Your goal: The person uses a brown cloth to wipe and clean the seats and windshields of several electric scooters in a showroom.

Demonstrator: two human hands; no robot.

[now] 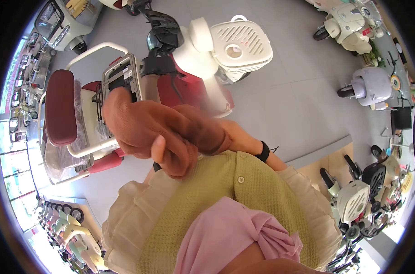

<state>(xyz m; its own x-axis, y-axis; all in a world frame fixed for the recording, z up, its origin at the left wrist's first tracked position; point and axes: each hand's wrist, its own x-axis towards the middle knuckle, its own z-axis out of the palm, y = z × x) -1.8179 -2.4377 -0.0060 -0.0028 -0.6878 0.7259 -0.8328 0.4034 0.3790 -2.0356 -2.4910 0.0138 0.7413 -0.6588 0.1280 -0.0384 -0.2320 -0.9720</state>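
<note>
A bunched, folded brown cloth (148, 121) hangs between my two hands in front of my body, partly smeared by motion. My left hand (158, 149) is mostly wrapped in it; only a fingertip shows, closed on the folds. From the other side my right hand (237, 137), with a black band at the wrist, reaches into the cloth, which hides its fingers. Just beyond the cloth stands a red and cream scooter (196, 61). Its dark red padded seat (61, 107) is at the left, and a metal-framed rack (133, 75) lies nearest my left hand.
A white slotted basket (241, 41) sits on the scooter's front. A pale metal rail (95, 48) curves around its seat end. More scooters stand around: a lilac one (374, 86) at right, a cream one (349, 23) at far right, and several in rows at both sides.
</note>
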